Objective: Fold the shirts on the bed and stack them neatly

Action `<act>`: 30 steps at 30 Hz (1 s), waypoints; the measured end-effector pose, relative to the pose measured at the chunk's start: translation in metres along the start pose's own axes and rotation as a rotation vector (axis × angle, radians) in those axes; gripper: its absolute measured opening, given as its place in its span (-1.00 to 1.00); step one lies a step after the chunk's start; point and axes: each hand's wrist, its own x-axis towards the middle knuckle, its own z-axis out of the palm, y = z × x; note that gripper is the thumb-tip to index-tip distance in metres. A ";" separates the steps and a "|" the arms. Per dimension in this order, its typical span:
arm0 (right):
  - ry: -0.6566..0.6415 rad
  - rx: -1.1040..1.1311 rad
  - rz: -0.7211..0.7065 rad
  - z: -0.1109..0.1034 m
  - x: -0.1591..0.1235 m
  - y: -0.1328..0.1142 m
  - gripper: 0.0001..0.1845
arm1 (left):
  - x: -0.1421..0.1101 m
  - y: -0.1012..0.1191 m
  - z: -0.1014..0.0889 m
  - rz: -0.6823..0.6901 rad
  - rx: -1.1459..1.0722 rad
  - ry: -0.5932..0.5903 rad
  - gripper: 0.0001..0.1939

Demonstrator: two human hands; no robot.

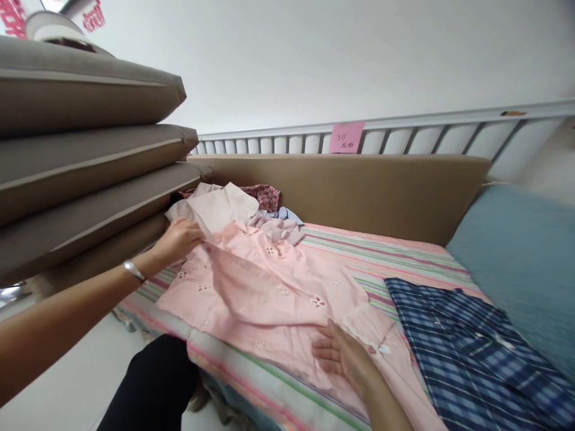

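Note:
A pale pink garment (269, 287) with cut-out flower embroidery lies spread over a striped sheet. My left hand (182, 236), with a silver bangle at its wrist, pinches its far left edge and lifts a fold of the cloth. That raised fold runs across toward my right hand (335, 353). My right hand has its fingers stretched apart, at the lower right of the garment beside its lace-like trim. Its fingertips are at the fold's end; nothing gripped shows in them. To the right, a dark blue plaid garment (453, 341) lies flat, partly out of view.
Several grey-brown cushions (94, 155) are stacked on the left. Behind my left hand is a heap of white, mauve and dark floral clothes (229, 206). A brown padded board (350, 185) stands along the back. A blue cushion (512, 257) is at the right.

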 end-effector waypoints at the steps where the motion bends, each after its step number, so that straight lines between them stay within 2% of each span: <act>1: -0.011 0.068 0.035 -0.001 -0.002 -0.002 -0.36 | -0.004 0.003 -0.015 0.006 -0.006 0.170 -0.75; 3: -0.040 0.199 0.108 -0.005 -0.004 -0.006 -0.28 | -0.022 0.008 -0.035 -0.005 -0.016 0.505 -0.80; 4: -0.058 0.255 0.136 -0.006 -0.005 -0.008 -0.25 | -0.035 0.009 -0.038 -0.022 -0.016 0.606 -0.84; 5: -0.076 0.304 0.161 -0.008 -0.005 -0.010 -0.23 | -0.049 0.009 -0.035 -0.037 -0.015 0.650 -0.87; 6: -0.092 0.344 0.185 -0.009 -0.004 -0.011 -0.22 | -0.064 0.007 -0.026 -0.046 -0.016 0.634 -0.88; 7: -0.100 0.374 0.203 -0.010 -0.003 -0.011 -0.23 | -0.079 0.004 -0.012 -0.054 -0.016 0.568 -0.88; 10: -0.059 0.368 0.224 -0.009 0.003 -0.006 -0.40 | -0.118 -0.009 0.051 -0.108 -0.038 0.250 -0.84; 12: -0.005 0.303 0.208 -0.007 0.005 -0.001 -0.59 | -0.136 -0.015 0.092 -0.159 -0.053 0.095 -0.82; 14: 0.022 0.253 0.176 -0.005 0.005 0.003 -0.71 | -0.145 -0.018 0.122 -0.190 -0.054 0.024 -0.82; 16: 0.028 0.246 0.139 -0.004 0.004 0.005 -0.73 | -0.144 -0.017 0.134 -0.181 -0.043 -0.004 -0.83; 18: 0.010 0.269 0.119 -0.004 0.002 0.006 -0.71 | -0.129 -0.017 0.129 -0.137 -0.017 -0.008 -0.84; 21: -0.007 0.314 0.131 -0.007 0.003 0.006 -0.69 | -0.088 -0.019 0.096 -0.088 0.057 0.076 -0.82; 24: 0.012 0.368 0.114 -0.014 0.007 0.011 -0.67 | -0.047 -0.022 0.052 -0.096 0.118 0.310 -0.85; 26: 0.005 0.416 0.060 -0.019 0.008 0.017 -0.67 | -0.037 -0.023 0.035 -0.118 0.115 0.456 -0.87; 28: 0.001 0.452 0.016 -0.022 0.006 0.024 -0.67 | -0.047 -0.021 0.037 -0.136 0.085 0.474 -0.88; 30: 0.028 0.477 0.018 -0.021 0.000 0.032 -0.70 | -0.072 -0.020 0.060 -0.143 0.045 0.346 -0.86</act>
